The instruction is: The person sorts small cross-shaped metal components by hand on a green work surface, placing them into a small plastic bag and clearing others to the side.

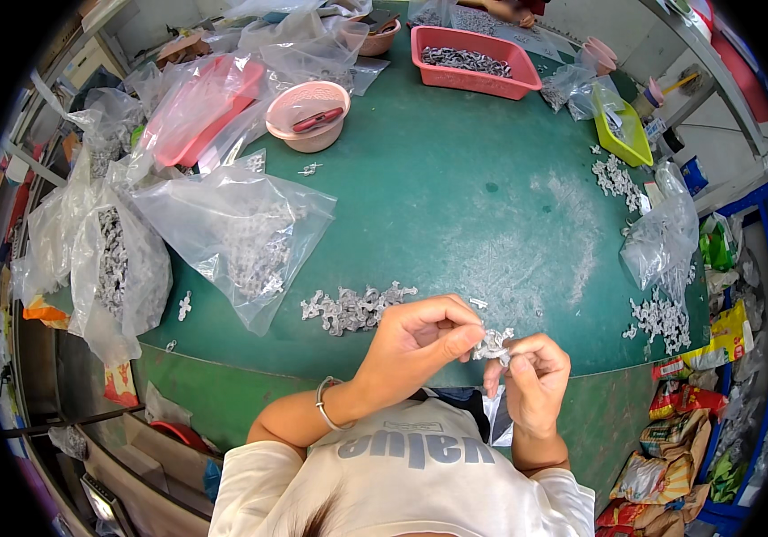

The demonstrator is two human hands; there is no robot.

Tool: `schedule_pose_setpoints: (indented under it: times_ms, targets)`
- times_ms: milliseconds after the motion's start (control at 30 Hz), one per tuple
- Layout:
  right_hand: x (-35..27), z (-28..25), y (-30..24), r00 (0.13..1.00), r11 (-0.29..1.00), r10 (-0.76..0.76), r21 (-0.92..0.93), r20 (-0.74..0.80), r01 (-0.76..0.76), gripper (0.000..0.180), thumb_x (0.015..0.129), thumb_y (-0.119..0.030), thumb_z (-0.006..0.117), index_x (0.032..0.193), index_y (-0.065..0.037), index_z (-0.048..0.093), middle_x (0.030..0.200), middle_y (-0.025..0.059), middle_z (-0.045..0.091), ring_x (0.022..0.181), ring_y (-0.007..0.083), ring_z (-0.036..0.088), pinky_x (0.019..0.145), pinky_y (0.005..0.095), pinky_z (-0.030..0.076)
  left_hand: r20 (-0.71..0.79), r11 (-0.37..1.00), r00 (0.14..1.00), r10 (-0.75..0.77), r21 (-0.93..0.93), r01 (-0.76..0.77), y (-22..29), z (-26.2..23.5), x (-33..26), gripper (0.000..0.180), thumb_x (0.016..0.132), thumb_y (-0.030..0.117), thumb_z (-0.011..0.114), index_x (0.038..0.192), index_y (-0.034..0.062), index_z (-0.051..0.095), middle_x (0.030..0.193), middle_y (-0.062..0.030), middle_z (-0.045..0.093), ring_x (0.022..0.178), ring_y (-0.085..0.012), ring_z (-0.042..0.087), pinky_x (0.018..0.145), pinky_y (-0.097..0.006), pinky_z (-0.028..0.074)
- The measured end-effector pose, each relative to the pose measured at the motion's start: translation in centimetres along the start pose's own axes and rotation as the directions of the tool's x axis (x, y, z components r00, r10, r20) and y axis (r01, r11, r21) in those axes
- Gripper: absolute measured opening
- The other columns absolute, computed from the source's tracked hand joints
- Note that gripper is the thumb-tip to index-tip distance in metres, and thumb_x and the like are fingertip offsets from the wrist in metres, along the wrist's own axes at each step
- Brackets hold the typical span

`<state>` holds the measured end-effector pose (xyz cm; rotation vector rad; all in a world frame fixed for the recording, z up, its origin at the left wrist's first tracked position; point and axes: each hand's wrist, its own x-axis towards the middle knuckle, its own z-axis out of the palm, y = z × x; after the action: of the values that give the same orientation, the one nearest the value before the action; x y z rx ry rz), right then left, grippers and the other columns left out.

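Between my two hands, just above the table's near edge, is a small grey metal casting with an irregular, knobbly outline. My left hand pinches its left side between thumb and fingers. On its right side, the thumb and fingertips of my right hand grip it. A pile of similar grey castings lies on the green table, just left of my left hand. One small loose piece rests beyond my fingers. The casting's fine shape is too small to make out.
Clear plastic bags of castings lie at the left. A pink basket holds a red-handled tool. Farther back stand a pink tray of parts and a yellow-green tray. Small pieces are heaped at the right edge. Another person's hand shows at the far side.
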<state>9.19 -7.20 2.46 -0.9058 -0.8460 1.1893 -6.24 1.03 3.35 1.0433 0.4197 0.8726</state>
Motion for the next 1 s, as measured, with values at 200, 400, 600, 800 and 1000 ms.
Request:
schedule_pose_setpoints:
  times_ms: [200,400,600,800,1000]
  targets:
    - [-0.23,-0.09,0.16,0.987,0.992,-0.125,-0.040,-0.102,0.122,0.008,0.080,0.000,0.058,0.083,0.007,0.056,0.073,0.0181,0.061,0.059,0.0176,0.058,0.050,0.0248,0.047,0.020,0.997,0.999,-0.030,0.070,0.028,0.13,-0.17,-0.06,0.015,0.084,0.003,0.054,0.095,-0.0050,0.060,0.087,-0.0062,0.057,0.073,-0.0097,0.052,0.065,-0.022,0.043]
    - [0.31,-0.41,-0.39,0.923,0.830,-0.382,-0.420,0.049,0.366,0.018,0.064,0.011,0.066,0.080,0.007,0.061,0.071,0.0145,0.061,0.062,0.0195,0.057,0.055,0.0283,0.044,-0.023,0.999,0.999,-0.031,0.014,0.032,-0.10,-0.46,0.05,0.017,0.083,0.001,0.054,0.098,-0.0051,0.061,0.097,-0.0088,0.059,0.085,-0.0113,0.055,0.076,-0.023,0.046]
    - [0.15,-0.09,-0.30,0.918,0.823,-0.397,-0.433,0.024,0.367,0.022,0.060,0.011,0.068,0.081,0.008,0.061,0.071,0.0129,0.060,0.061,0.0191,0.055,0.056,0.0290,0.043,-0.105,0.993,0.989,-0.103,-0.071,0.096,0.00,-0.12,-0.08,0.016,0.079,-0.001,0.058,0.095,-0.0036,0.061,0.093,-0.0100,0.060,0.083,-0.0126,0.056,0.071,-0.024,0.045]
    - [0.22,0.06,-0.13,0.913,0.807,-0.406,-0.449,0.048,0.382,0.023,0.061,0.011,0.068,0.082,0.008,0.061,0.072,0.0130,0.060,0.062,0.0190,0.056,0.057,0.0283,0.043,-0.110,0.998,0.993,-0.031,-0.053,0.025,-0.26,-0.33,-0.23,0.013,0.078,-0.002,0.059,0.091,-0.0041,0.061,0.091,-0.0115,0.061,0.084,-0.0150,0.057,0.073,-0.025,0.045]
    - [0.04,-0.46,0.17,0.951,0.836,-0.309,-0.483,-0.024,0.260,0.024,0.066,0.011,0.064,0.089,0.007,0.061,0.083,0.0137,0.060,0.066,0.0141,0.055,0.059,0.0242,0.043,-0.125,0.999,0.992,-0.034,-0.009,0.033,-0.29,-0.25,0.01,0.013,0.077,-0.004,0.058,0.089,-0.0045,0.061,0.091,-0.0126,0.061,0.083,-0.0154,0.057,0.073,-0.026,0.046]
